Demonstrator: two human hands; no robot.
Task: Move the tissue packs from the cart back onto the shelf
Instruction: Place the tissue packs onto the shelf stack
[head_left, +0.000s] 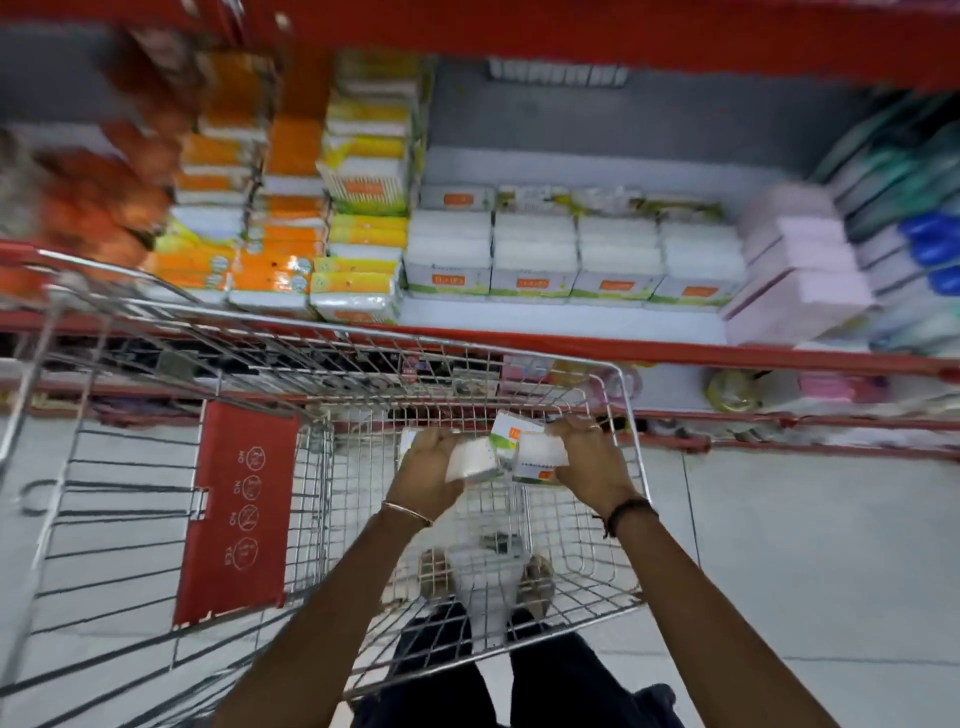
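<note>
Both my hands are down inside the wire shopping cart (519, 358), near its far end. My left hand (426, 467) grips a white tissue pack (472, 460). My right hand (589, 460) grips another white tissue pack with a green and orange label (537, 452). The two packs touch between my hands. The shelf (561, 317) lies just beyond the cart, with a row of white tissue packs (571, 260) standing on it and bare shelf in front of them and behind.
Orange and yellow packs (291, 218) are stacked on the shelf's left. Pink packs (800, 270) and blue-green ones (914, 208) fill its right. The cart's red child-seat flap (234, 509) is at my left. A lower shelf (727, 389) and the tiled floor (810, 545) are at my right.
</note>
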